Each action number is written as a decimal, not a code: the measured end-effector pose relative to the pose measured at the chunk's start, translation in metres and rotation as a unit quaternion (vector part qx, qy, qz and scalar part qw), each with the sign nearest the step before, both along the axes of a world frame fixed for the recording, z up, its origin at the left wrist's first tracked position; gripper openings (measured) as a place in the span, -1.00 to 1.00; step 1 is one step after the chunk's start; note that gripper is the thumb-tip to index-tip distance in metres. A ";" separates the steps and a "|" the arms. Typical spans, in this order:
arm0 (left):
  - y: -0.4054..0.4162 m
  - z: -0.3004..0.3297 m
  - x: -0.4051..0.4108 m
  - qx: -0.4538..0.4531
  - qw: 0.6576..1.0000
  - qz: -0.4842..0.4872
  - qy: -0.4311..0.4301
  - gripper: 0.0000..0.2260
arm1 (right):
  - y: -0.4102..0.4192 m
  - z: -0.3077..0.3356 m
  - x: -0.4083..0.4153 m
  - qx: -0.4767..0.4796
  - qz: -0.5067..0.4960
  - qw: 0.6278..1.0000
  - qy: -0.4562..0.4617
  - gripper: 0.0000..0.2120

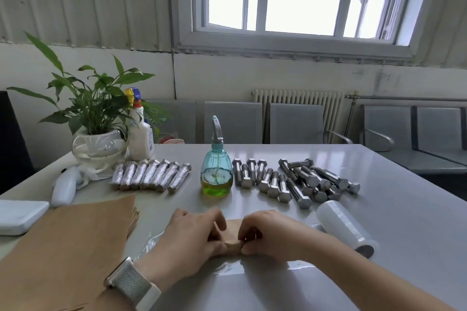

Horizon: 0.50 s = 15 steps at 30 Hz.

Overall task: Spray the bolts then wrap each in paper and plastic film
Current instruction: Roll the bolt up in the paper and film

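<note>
Brown paper bundle (231, 237) in both hands' grip, no legible writing

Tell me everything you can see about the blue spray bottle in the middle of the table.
The teardrop-shaped blue transparent spray bottle stands upright on the glossy grey table, with nothing gripping it. Its body looks like clear tinted plastic or glass, ribbed with vertical facets, and holds yellow-green liquid in roughly its bottom quarter. A thin dip tube runs down inside. On top sit a teal collar and a tall grey trigger head. It stands between the row of film-wrapped bolts and the bare steel hex bolts, apart from both.
</note>
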<state>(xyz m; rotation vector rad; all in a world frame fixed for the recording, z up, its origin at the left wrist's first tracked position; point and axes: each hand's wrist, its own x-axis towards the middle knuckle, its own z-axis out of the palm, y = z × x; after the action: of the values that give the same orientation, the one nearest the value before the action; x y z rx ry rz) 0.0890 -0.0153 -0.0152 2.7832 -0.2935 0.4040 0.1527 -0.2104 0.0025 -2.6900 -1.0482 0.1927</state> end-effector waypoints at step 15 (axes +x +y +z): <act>0.003 0.002 -0.002 -0.096 0.992 0.026 0.074 -0.91 | 0.033 0.038 0.049 -0.119 -0.003 0.993 0.020 -0.68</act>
<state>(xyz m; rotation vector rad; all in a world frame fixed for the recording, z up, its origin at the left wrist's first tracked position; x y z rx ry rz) 0.0866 -0.0123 -0.0133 2.6184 -0.1384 0.2231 0.2016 -0.1771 0.0410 -2.8861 -1.0668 0.3915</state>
